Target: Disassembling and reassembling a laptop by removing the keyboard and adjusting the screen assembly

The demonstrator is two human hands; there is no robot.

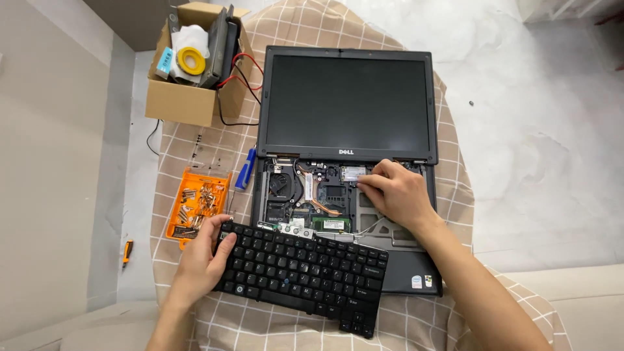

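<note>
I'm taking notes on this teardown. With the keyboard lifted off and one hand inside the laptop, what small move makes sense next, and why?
Probably set the keyboard aside on the cloth. The left hand holds it by one edge, slanted across the laptop base, while the right hand fingers a small card inside. Putting it down would likely free both hands.

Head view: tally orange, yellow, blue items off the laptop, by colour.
Orange: 2, bit tray by the left hand; small screwdriver on the floor
Yellow: 1, tape roll
Blue: 1, screwdriver
Total: 4
</note>
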